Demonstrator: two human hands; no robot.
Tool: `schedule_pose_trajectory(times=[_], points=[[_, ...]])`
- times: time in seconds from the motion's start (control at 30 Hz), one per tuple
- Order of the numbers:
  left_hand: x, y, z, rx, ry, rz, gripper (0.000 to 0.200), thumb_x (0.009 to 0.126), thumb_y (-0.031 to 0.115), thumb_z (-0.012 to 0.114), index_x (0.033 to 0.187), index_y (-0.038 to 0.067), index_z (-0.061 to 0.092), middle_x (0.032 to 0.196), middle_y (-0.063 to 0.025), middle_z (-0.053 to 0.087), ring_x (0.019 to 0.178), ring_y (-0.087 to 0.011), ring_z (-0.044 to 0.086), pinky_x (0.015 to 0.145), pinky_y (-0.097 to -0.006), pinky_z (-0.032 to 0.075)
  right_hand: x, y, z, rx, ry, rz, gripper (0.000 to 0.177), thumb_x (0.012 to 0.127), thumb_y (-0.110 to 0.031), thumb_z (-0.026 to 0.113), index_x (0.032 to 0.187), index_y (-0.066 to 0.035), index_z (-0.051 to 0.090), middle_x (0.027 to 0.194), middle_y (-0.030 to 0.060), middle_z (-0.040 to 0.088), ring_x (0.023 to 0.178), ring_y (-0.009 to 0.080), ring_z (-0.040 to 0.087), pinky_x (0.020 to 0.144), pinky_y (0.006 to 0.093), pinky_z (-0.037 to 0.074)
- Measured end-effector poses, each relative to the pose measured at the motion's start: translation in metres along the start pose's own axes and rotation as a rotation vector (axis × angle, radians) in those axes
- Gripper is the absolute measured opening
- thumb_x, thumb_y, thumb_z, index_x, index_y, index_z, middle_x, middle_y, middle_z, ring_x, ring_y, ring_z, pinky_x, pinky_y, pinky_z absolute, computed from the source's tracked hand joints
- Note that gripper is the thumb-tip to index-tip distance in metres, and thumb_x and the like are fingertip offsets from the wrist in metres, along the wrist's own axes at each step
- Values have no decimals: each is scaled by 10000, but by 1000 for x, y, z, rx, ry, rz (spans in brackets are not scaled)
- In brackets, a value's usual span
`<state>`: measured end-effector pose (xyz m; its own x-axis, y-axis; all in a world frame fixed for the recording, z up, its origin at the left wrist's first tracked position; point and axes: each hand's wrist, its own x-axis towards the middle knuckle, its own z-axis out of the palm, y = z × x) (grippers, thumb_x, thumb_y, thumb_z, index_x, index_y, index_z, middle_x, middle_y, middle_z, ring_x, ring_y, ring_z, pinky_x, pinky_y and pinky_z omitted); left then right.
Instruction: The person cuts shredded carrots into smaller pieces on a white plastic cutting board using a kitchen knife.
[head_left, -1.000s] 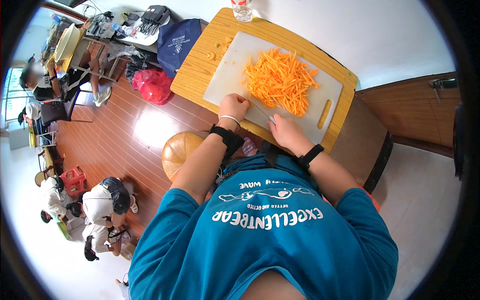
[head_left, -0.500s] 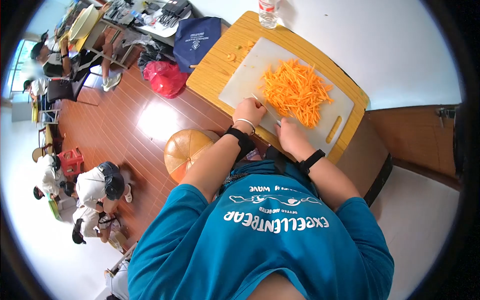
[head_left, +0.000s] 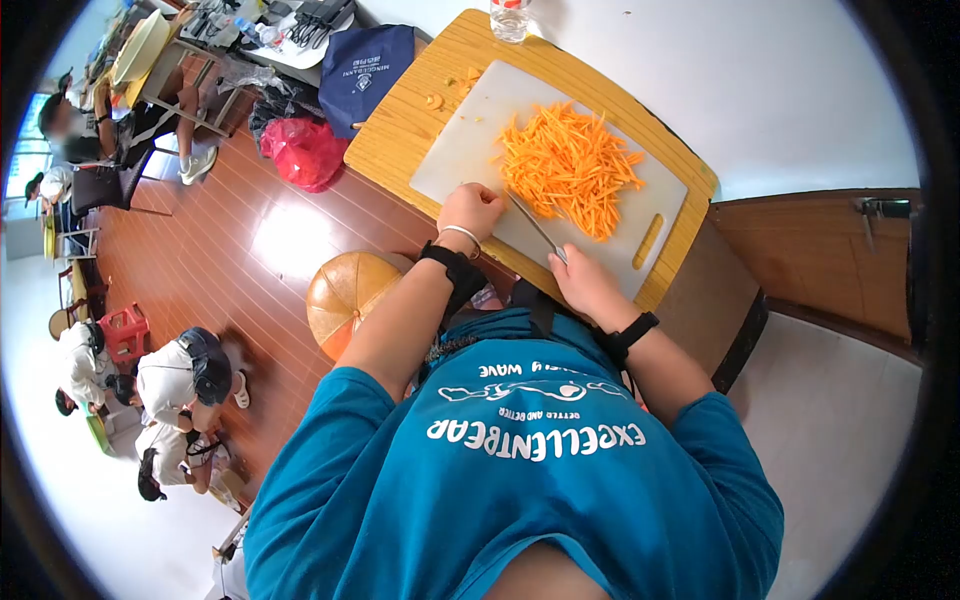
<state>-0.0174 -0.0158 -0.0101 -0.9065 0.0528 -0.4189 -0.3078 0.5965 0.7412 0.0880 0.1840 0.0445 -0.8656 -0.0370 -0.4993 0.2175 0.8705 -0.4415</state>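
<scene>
A heap of orange shredded carrot (head_left: 570, 165) lies on the white cutting board (head_left: 455, 160). My right hand (head_left: 585, 277) is wrapped round the handle of a knife (head_left: 535, 222). Its narrow blade points up and left over the board, between the carrot heap and the board's near edge. At the near left edge of the board, my left hand (head_left: 472, 211) is closed with the fingers curled in. Whatever it may hold is hidden.
The board rests on a wooden table (head_left: 385, 140) with carrot scraps (head_left: 435, 101) and a clear bottle (head_left: 509, 22). Left of it are a navy bag (head_left: 365, 75), a red plastic bag (head_left: 302, 155) and a round stool (head_left: 355, 295). Several people are further left; a wall stands beyond the table.
The knife blade shows more fully now, and my hands are further apart. My left hand has drawn back from the blade. The whole view has shifted slightly.
</scene>
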Motion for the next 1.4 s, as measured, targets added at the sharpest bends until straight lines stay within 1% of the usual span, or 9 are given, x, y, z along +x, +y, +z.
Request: schedule_pose_trajectory(times=[0.03, 0.13, 0.33, 0.43, 0.73, 0.83, 1.1, 1.2, 1.4], points=[[-1, 0, 0, -16, -6, -3, 220, 812, 184, 666, 877, -25, 692, 709, -107, 676, 507, -171, 630, 511, -301, 521, 1, -4, 0, 4, -4, 0, 336, 974, -384, 462, 971, -57, 541, 867, 227, 659, 826, 450, 624, 713, 543, 484], [-4, 3, -2, -69, -34, -101, 221, 763, 244, 682, 866, 54, 727, 802, -129, 712, 740, -255, 688, 707, -350, 536, 4, -11, -4, 10, -6, -1, 334, 973, -383, 461, 965, -59, 541, 859, 222, 658, 821, 448, 623, 712, 542, 485], [-7, 2, -1, -70, 2, -107, 216, 762, 245, 687, 862, 57, 725, 780, -122, 709, 714, -245, 685, 694, -342, 534, 14, -15, -1, -13, 11, -44, 319, 970, -366, 464, 971, -56, 541, 856, 228, 659, 824, 445, 627, 710, 544, 489], [-6, 2, 0, -67, 4, -40, 189, 805, 142, 667, 882, -30, 682, 709, -88, 670, 496, -151, 619, 472, -292, 517, 15, -19, -4, -31, 4, -51, 311, 969, -354, 467, 972, -53, 542, 849, 233, 658, 818, 444, 628, 706, 544, 492], [-4, -1, 3, -48, 41, -23, 166, 807, 137, 674, 846, -25, 677, 679, -83, 662, 481, -155, 617, 471, -291, 515, 15, -11, 1, -71, -26, -49, 314, 968, -343, 473, 988, -40, 552, 845, 236, 663, 807, 442, 639, 715, 548, 496], [-6, 4, -1, -4, -15, -128, 210, 762, 264, 694, 854, 78, 726, 825, -123, 715, 777, -263, 688, 724, -356, 531, 9, -1, 2, -62, -39, -35, 313, 969, -331, 474, 994, -29, 553, 849, 245, 661, 813, 442, 640, 723, 549, 496], [-3, -1, 1, -27, -9, -81, 204, 776, 244, 684, 855, 59, 721, 756, -116, 703, 698, -248, 679, 674, -346, 530, 32, -18, 9, 8, -22, -91, 308, 969, -320, 481, 989, -20, 551, 867, 260, 654, 835, 450, 632, 720, 546, 493], [-7, 4, -3, -44, -12, -86, 197, 784, 229, 674, 848, 48, 716, 720, -117, 694, 633, -232, 669, 634, -336, 527, 16, 13, 14, 2, -43, -60, 321, 969, -334, 479, 984, -22, 553, 860, 253, 653, 821, 451, 628, 715, 544, 492], [-10, 10, -6, -62, -20, -90, 189, 792, 214, 664, 838, 36, 710, 700, -110, 688, 548, -204, 650, 580, -319, 521, -8, 8, -1, 20, -28, -22, 330, 970, -364, 476, 962, -41, 543, 844, 242, 650, 807, 451, 622, 706, 544, 486]])
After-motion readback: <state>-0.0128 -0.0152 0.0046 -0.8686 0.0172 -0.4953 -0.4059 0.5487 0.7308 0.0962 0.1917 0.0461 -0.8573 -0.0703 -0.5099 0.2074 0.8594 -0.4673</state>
